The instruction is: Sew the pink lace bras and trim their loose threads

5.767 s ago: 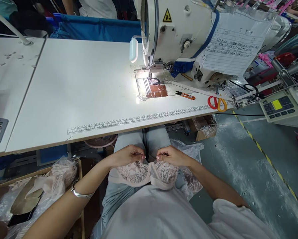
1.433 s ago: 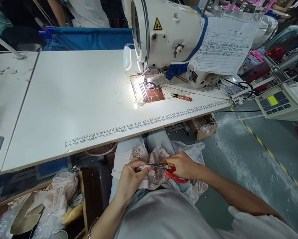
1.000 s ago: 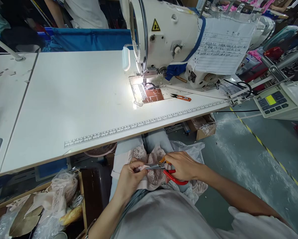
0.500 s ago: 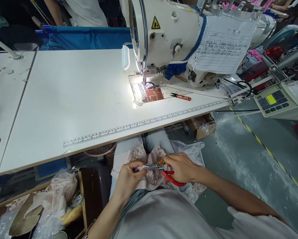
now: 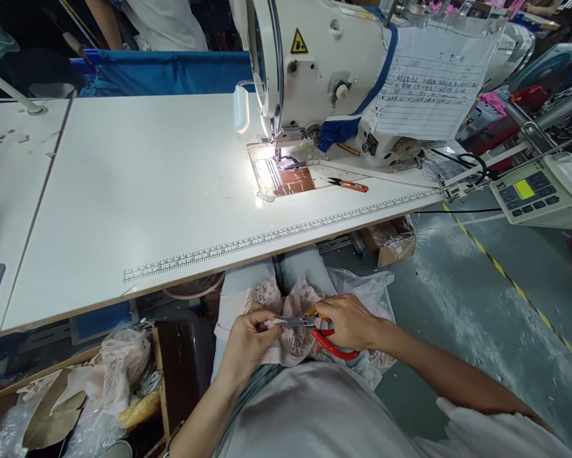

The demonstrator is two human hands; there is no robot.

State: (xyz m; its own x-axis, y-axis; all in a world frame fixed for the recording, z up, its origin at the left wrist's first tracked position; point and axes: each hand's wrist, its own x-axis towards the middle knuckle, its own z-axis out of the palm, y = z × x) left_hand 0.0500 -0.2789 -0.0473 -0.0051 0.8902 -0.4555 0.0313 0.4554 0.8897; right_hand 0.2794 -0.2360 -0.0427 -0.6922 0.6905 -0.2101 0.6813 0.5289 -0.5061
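A pale pink lace bra (image 5: pixel 298 345) lies across my lap, its two cups facing up. At its near-left edge, my left hand (image 5: pixel 250 337) is closed in a pinch on a bit of the fabric. My right hand (image 5: pixel 351 320) grips a pair of scissors (image 5: pixel 336 350) with red and orange handles. Their metal blades point left across the bra, with the tips right at my left fingertips. Exactly what lies between the blades is hidden by the fingers.
Ahead stands a white sewing machine (image 5: pixel 324 57) on a white table (image 5: pixel 147 184) with a printed ruler along its front edge. Orange thread snips (image 5: pixel 347 184) lie near the needle. Lower left is a box (image 5: pixel 159 381) of lace pieces and plastic. A control panel (image 5: pixel 529 194) juts out at right.
The view has shifted very slightly. Both hands, the scissors and the bra stay in nearly the same place, with the grips unchanged.
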